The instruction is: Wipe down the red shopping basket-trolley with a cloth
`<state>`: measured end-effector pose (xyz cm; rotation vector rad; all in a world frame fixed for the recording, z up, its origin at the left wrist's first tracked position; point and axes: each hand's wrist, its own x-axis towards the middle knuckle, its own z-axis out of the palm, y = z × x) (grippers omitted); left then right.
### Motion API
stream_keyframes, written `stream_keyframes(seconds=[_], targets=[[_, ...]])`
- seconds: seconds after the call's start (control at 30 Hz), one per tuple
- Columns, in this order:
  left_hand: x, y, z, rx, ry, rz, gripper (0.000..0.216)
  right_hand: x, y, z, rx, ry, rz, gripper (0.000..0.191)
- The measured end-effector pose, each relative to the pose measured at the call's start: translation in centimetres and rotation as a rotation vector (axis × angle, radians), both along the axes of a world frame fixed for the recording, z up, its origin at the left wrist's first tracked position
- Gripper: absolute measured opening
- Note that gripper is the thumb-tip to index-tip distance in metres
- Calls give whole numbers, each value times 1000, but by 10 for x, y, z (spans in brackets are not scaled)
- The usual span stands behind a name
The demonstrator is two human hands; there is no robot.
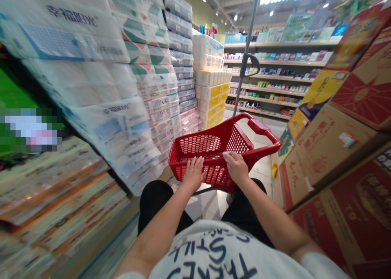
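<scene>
Beyond, stocked shelves point(275, 62) rise; pale tiles point(209, 203) underlie the red basket point(214, 162).

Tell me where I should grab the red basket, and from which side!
Probably by the loop handle at the right end of the red basket, coming from the right: the open gap inside the loop should let the right hand wrap round the bar.
</scene>
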<state>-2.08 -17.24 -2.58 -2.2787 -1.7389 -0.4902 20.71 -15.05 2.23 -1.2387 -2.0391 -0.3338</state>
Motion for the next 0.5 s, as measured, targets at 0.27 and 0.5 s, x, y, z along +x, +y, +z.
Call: stream_keyframes(seconds=[0.27, 0.5], targets=[[0, -3, 0, 3, 9, 2, 61, 3, -10, -5, 28, -216, 133, 33], [3, -2, 2, -7, 4, 8, 62, 44, -13, -6, 140, -81, -202, 31]])
